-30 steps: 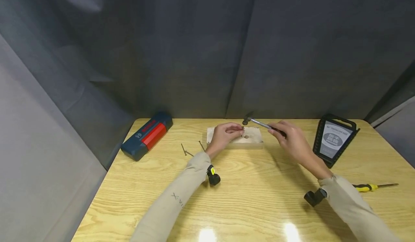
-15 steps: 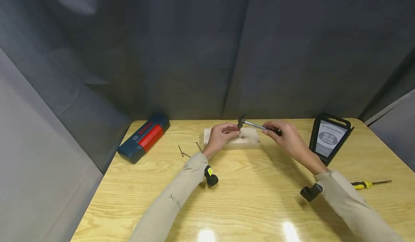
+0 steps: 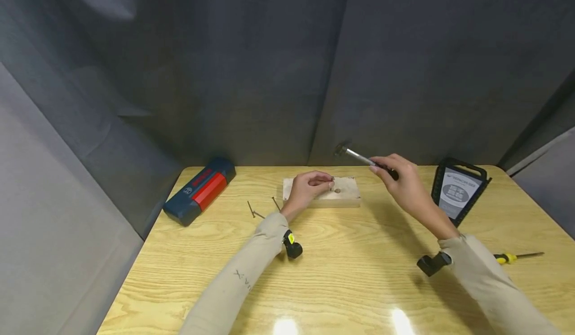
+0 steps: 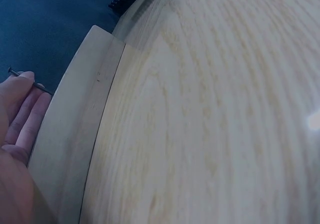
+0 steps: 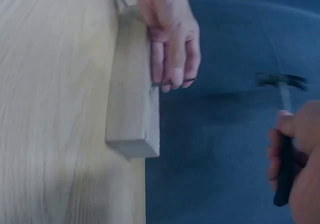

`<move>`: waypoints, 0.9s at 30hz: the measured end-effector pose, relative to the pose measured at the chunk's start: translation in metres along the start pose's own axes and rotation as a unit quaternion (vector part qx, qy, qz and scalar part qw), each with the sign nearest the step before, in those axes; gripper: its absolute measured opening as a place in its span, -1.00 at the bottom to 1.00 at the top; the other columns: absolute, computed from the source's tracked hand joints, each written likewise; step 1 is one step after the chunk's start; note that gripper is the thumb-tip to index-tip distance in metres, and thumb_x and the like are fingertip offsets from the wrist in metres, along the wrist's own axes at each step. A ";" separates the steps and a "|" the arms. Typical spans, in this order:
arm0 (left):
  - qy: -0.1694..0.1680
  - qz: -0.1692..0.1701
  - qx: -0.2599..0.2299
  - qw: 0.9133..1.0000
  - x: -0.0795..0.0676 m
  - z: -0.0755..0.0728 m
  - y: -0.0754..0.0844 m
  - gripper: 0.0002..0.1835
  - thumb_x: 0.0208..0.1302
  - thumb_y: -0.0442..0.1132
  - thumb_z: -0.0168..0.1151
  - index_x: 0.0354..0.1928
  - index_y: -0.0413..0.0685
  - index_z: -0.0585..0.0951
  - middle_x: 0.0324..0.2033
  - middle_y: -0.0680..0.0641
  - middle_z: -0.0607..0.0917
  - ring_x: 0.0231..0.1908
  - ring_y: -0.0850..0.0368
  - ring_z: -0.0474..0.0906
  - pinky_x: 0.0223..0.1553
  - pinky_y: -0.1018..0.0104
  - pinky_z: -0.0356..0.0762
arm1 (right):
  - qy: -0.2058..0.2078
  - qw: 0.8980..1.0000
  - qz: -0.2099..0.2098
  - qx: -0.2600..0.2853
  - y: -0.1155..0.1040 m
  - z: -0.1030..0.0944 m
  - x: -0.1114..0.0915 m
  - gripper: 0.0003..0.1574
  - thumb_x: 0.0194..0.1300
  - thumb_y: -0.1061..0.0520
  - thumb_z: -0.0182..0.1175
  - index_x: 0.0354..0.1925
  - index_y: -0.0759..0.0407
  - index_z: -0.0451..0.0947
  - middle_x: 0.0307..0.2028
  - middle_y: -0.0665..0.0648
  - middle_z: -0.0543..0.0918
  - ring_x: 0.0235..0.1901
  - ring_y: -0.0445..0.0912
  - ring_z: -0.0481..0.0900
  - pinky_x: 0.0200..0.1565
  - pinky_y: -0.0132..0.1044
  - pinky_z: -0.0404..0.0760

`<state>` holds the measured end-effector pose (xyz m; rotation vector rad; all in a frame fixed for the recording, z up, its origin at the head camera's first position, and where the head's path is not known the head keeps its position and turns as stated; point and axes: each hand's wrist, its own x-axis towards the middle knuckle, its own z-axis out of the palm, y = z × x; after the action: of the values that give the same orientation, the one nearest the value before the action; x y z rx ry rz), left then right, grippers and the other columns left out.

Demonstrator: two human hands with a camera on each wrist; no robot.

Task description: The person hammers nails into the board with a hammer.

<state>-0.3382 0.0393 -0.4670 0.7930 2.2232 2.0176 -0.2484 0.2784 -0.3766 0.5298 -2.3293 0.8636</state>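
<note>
My left hand (image 3: 310, 187) pinches a dark nail (image 4: 15, 72) between thumb and fingertips, upright over the pale wooden block (image 3: 346, 200). In the right wrist view the nail's point meets the block's top face and its head sticks out past the fingers. My right hand (image 3: 406, 187) grips a claw hammer (image 3: 359, 157) by its black handle. The hammer's head is raised above and behind the block, apart from the nail. A round dark spot (image 3: 337, 190) marks the block's top beside my left fingertips.
Several loose nails (image 3: 252, 209) lie on the table (image 3: 332, 275) left of the block. A blue and red case (image 3: 199, 190) sits at the back left. At the right are a black tool holder (image 3: 460, 190) and a yellow-handled screwdriver (image 3: 507, 258). A dark curtain (image 3: 251, 75) hangs behind.
The hammer came down onto the nail's head half a second ago and has since lifted up and away with my right hand. My left hand keeps its pinch on the nail.
</note>
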 end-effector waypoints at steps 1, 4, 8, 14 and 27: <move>-0.001 0.000 -0.001 1.000 0.000 0.000 0.000 -0.79 0.37 -0.33 0.44 0.00 -0.19 0.77 -0.06 -0.16 0.82 -0.14 0.12 0.77 -0.14 0.43 0.70 | 0.020 1.000 0.001 0.011 0.000 0.000 0.000 -0.73 0.41 0.38 0.31 0.06 0.35 0.72 -0.30 0.18 0.65 -0.45 -0.19 0.37 -0.46 -0.47 0.32; -0.002 -0.002 -0.001 1.000 -0.001 0.000 0.000 -0.79 0.37 -0.32 0.44 0.00 -0.18 0.77 -0.07 -0.15 0.83 -0.14 0.14 0.76 -0.12 0.41 0.71 | 0.026 1.000 0.000 0.013 0.001 0.004 -0.006 -0.72 0.40 0.39 0.31 0.06 0.37 0.71 -0.32 0.18 0.64 -0.47 -0.21 0.34 -0.48 -0.48 0.28; 0.002 -0.006 0.007 1.000 -0.001 0.000 0.000 -0.80 0.35 -0.33 0.45 -0.01 -0.18 0.78 -0.08 -0.15 0.83 -0.15 0.19 0.77 -0.09 0.40 0.72 | -0.048 0.999 0.001 -0.023 0.005 0.011 -0.017 -0.75 0.39 0.39 0.32 0.02 0.46 0.71 -0.35 0.21 0.66 -0.50 -0.23 0.32 -0.53 -0.41 0.27; 0.010 -0.006 0.010 1.000 0.001 0.001 -0.002 -0.80 0.34 -0.33 0.46 -0.03 -0.18 0.78 -0.10 -0.14 0.84 -0.17 0.21 0.77 -0.11 0.42 0.71 | -0.073 0.997 0.008 -0.028 0.005 0.009 -0.018 -0.77 0.42 0.36 0.30 0.02 0.40 0.72 -0.27 0.21 0.70 -0.45 -0.14 0.42 -0.47 -0.36 0.38; -0.024 -0.038 0.015 0.999 0.004 -0.006 0.010 -0.79 0.38 -0.33 0.43 0.00 -0.21 0.77 -0.03 -0.15 0.82 -0.10 0.10 0.78 -0.09 0.43 0.70 | -0.210 0.797 0.377 0.423 0.037 -0.008 -0.009 -0.67 0.67 0.05 0.06 0.16 0.15 0.63 -0.18 -0.01 0.67 -0.28 -0.26 0.59 -0.28 -0.44 0.66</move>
<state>-0.3405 0.0360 -0.4549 0.7402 2.2268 1.9161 -0.2591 0.3118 -0.3941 0.0772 -2.4371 2.4431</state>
